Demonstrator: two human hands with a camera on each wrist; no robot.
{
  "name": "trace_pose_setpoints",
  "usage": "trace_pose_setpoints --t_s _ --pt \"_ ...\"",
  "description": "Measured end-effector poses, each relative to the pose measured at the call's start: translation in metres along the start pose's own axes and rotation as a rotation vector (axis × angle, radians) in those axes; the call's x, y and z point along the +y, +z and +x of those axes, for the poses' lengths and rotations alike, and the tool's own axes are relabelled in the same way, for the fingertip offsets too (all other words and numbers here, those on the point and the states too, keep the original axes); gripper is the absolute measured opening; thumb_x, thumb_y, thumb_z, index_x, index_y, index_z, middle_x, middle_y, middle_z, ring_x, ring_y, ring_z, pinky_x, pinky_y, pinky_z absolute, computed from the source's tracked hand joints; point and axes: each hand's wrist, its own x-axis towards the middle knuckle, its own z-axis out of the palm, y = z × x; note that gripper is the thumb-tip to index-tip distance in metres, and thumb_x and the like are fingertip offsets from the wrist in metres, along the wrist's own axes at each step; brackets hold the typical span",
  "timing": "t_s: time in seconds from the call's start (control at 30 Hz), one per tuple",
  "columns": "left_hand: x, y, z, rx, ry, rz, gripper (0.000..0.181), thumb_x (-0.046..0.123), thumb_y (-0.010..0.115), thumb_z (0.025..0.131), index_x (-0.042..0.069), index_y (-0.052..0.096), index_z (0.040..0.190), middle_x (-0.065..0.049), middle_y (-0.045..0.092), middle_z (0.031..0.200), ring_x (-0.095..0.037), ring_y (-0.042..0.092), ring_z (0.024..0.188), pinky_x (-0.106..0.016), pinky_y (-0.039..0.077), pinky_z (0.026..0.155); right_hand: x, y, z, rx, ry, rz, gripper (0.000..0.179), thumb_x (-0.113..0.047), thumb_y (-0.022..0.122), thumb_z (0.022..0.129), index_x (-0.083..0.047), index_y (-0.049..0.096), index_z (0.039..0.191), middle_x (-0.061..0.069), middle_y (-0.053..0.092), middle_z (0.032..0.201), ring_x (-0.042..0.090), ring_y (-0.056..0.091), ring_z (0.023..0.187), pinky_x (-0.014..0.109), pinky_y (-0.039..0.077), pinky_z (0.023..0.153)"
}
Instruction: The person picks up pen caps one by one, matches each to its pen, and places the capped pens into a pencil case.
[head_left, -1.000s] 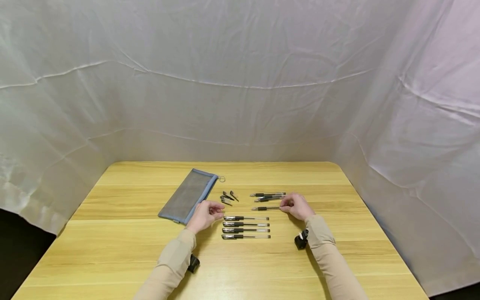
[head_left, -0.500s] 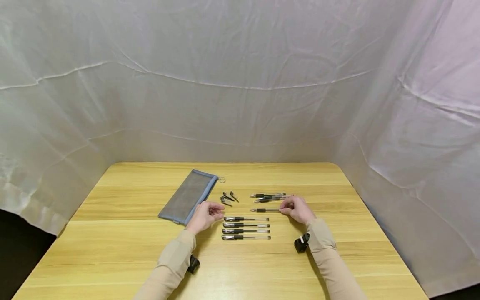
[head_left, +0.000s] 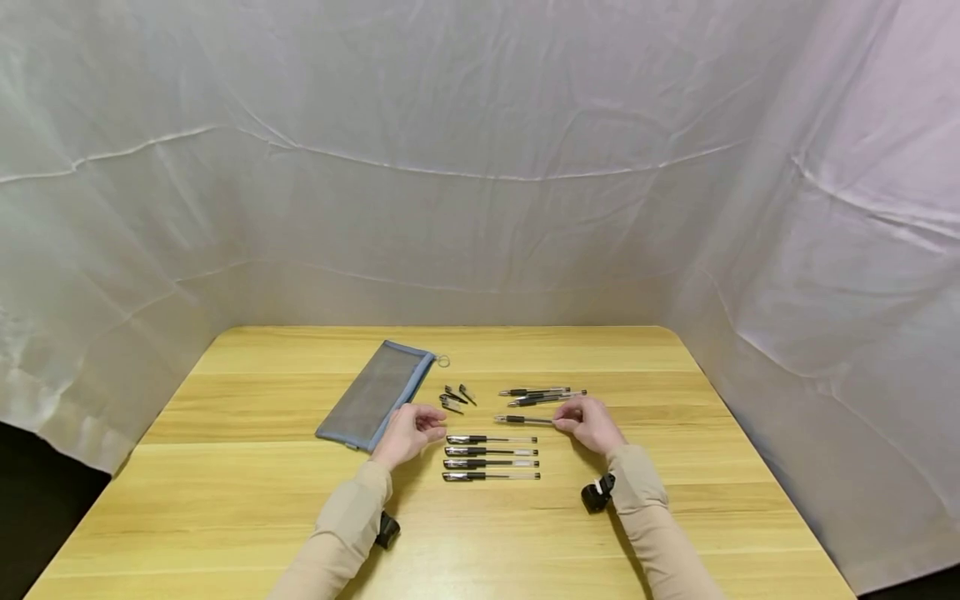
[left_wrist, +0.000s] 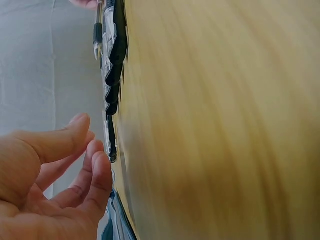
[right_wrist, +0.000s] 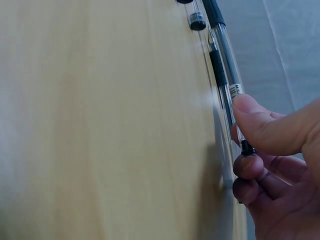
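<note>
My right hand pinches the tail end of an uncapped clear gel pen with a black grip, its tip pointing left. In the right wrist view, thumb and fingers close on the pen's barrel near its black end plug. My left hand holds nothing, fingers loosely bent, at the right edge of a mesh zip pouch. Several loose black pen caps lie just beyond its fingertips. Capped gel pens lie in a row between the hands, cap ends toward the left.
Several more uncapped pens lie in a loose bunch beyond the right hand. The pouch has blue edging and a ring on its zip. Pale cloth hangs around the back and sides of the wooden table.
My right hand has shifted slightly left and toward me with the uncapped pen, drawing it away from the bunch behind. My left hand has stayed in place.
</note>
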Motion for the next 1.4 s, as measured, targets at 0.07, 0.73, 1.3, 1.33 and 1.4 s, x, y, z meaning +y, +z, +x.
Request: trace_pose_setpoints --t_s 0.07,0.73,1.3,1.33,1.4 --pt "0.0 0.001 0.0 0.009 -0.017 -0.002 0.02 0.001 0.078 0.084 -0.001 0.076 0.103 -0.008 0.075 0.088 -0.013 0.065 0.076 -0.023 0.053 0.069 -0.002 0.002 0.0 0.007 0.012 0.003 0.005 -0.004 0.074 0.087 -0.007 0.076 0.091 0.014 0.073 0.104 0.031 0.066 0.101 0.053 0.05 0.097" --pt "-0.003 0.003 0.016 0.064 -0.071 -0.016 0.028 0.002 0.078 0.084 0.0 0.074 0.112 -0.013 0.073 0.096 -0.02 0.065 0.084 -0.035 0.055 0.08 -0.01 0.012 -0.002 0.036 0.023 0.068 0.006 -0.004 0.073 0.088 -0.006 0.075 0.093 0.011 0.072 0.099 0.02 0.065 0.09 0.038 0.052 0.087" --pt "0.001 0.01 0.027 0.054 -0.018 0.092 0.037 0.005 0.073 0.09 0.004 0.068 0.127 -0.019 0.059 0.13 -0.022 0.061 0.091 -0.036 0.05 0.079 -0.007 0.009 -0.002 0.043 0.046 0.058 0.007 -0.007 0.073 0.089 -0.008 0.076 0.094 0.009 0.071 0.102 0.021 0.063 0.093 0.039 0.05 0.089" --pt "0.001 0.01 0.027 0.05 -0.015 0.099 0.037 0.005 0.072 0.09 0.004 0.068 0.127 -0.019 0.058 0.132 -0.022 0.061 0.092 -0.036 0.05 0.079 -0.007 0.009 -0.002 0.043 0.045 0.056 0.006 -0.007 0.073 0.089 -0.008 0.076 0.094 0.009 0.071 0.101 0.02 0.062 0.092 0.038 0.049 0.088" --pt "0.0 0.011 0.028 0.038 -0.015 0.106 0.037 0.006 0.072 0.091 0.005 0.068 0.128 -0.018 0.058 0.134 -0.022 0.06 0.092 -0.038 0.049 0.081 -0.007 0.008 -0.002 0.042 0.045 0.058 0.006 -0.007 0.073 0.089 -0.008 0.076 0.094 0.009 0.071 0.101 0.02 0.062 0.091 0.037 0.048 0.086"
